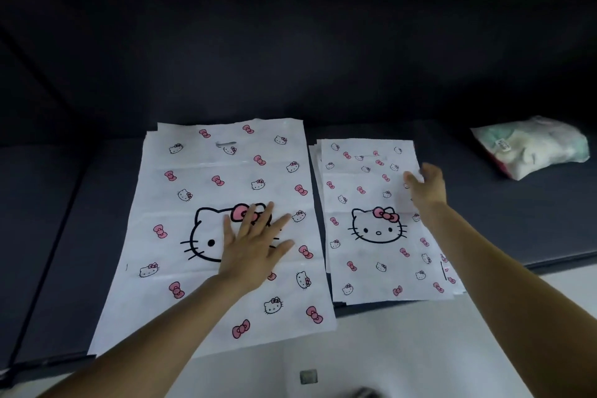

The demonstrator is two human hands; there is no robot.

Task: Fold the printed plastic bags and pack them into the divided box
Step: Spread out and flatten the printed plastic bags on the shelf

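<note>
Two stacks of printed plastic bags flat on a dark mat, a hand at each.

Left hand [255, 236] pressed flat, fingers spread, on the large bag stack [219, 229] at 8 o'clock, covering part of the cat face. Right hand [426, 184] at 3 o'clock, at the right edge of the small bag stack [378, 220]; fingertips blurred, hold impossible to tell. Wrapped bundle [529, 147] at 2 o'clock, contents unclear. Divided box not visible.

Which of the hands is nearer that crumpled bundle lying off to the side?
The right hand. It reaches over the right edge of the smaller bag stack, left of the crumpled bundle. The left hand presses flat on the larger stack, much farther away.
</note>
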